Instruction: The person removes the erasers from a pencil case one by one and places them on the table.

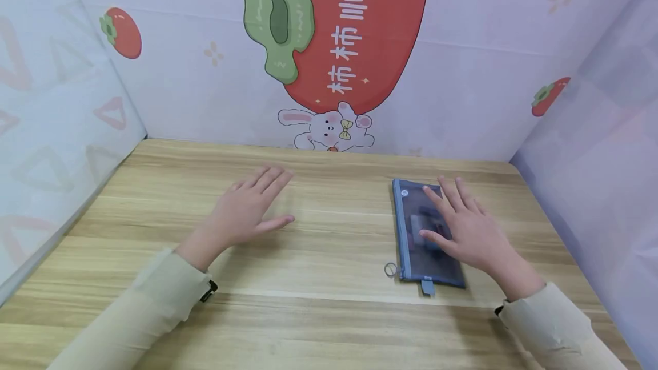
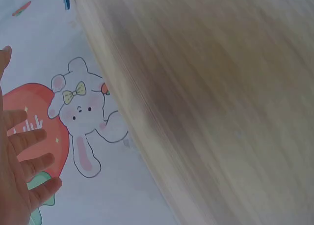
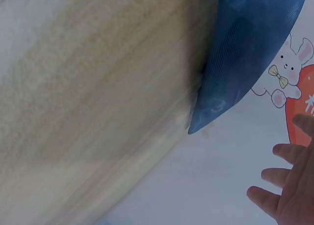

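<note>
A dark blue mesh zipper pouch (image 1: pixel 418 261) lies on the right half of the table, its zip running along the left side. Something light and something blue show dimly through the mesh. My right hand (image 1: pixel 475 233) is spread over the pouch's right part, fingers straight and holding nothing; it hides some of the pouch. In the right wrist view the pouch (image 3: pixel 245 48) appears as a blue mesh surface to the left of the fingers. My left hand (image 1: pixel 244 207) is held over the left half of the table, fingers extended, with nothing in it.
A small metal ring (image 1: pixel 390 269) sits at the pouch's lower left corner, by the zip end. The wood-grain table (image 1: pixel 319 324) is enclosed by a printed back wall (image 1: pixel 478 84) and pale side walls at left and right.
</note>
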### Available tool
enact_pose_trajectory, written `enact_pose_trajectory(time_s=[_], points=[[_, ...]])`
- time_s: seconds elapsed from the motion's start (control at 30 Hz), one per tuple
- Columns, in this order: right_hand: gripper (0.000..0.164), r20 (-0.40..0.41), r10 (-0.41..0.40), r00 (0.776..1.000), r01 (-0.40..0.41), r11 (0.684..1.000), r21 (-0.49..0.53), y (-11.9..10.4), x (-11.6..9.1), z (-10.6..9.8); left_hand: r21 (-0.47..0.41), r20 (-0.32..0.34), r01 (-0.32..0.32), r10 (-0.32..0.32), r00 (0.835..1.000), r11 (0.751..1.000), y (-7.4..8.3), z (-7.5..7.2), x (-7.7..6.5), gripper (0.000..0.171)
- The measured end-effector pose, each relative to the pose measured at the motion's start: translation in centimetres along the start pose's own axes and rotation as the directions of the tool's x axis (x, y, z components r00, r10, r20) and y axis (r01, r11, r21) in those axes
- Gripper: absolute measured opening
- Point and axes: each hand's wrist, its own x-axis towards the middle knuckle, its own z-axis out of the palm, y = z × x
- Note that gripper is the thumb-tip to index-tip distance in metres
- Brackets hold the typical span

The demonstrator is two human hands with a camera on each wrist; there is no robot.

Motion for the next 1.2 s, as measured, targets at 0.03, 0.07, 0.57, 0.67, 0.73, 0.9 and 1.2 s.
enact_pose_trajectory(time_s=[0.03, 0.07, 0.57, 0.67, 0.73, 0.9, 1.2], points=[[0.085, 0.005, -0.001, 1.0, 0.001, 1.0, 0.001, -0.1, 0.0, 0.0, -0.003, -0.003, -0.01, 0.01, 1.0, 1.0, 0.2, 0.0, 0.1, 0.083], [0.085, 0.005, -0.004, 1.0, 0.004, 1.0, 0.005, -0.2, 0.0, 0.0, -0.005, -0.006, -0.023, 0.023, 1.0, 1.0, 0.4, 0.0, 0.2, 0.082], [0.085, 0.05, -0.024, 0.998, 0.023, 1.0, 0.014, -0.9, -0.5, 0.8, -0.142, 0.077, -0.214, 0.226, 0.971, 0.967, 4.3, 0.4, 1.5, 0.069], [0.086, 0.068, -0.02, 0.997, 0.018, 0.999, 0.026, -1.0, -0.6, 0.9, -0.158, 0.069, -0.212, 0.225, 0.972, 0.964, 5.1, 0.6, 1.9, 0.068], [0.086, 0.069, -0.022, 0.997, 0.02, 0.999, 0.033, -1.0, -0.7, 1.0, -0.178, 0.068, -0.208, 0.223, 0.972, 0.962, 5.7, 0.6, 2.3, 0.067], [0.084, 0.069, -0.037, 0.997, 0.035, 0.999, 0.037, -1.1, -0.9, 1.4, -0.204, 0.058, -0.224, 0.24, 0.969, 0.953, 7.1, 0.8, 3.0, 0.063], [0.081, 0.088, -0.094, 0.992, 0.087, 0.993, 0.082, -1.4, -1.4, 1.3, -0.175, 0.023, -0.291, 0.3, 0.954, 0.941, 8.8, 1.4, 3.8, 0.047]])
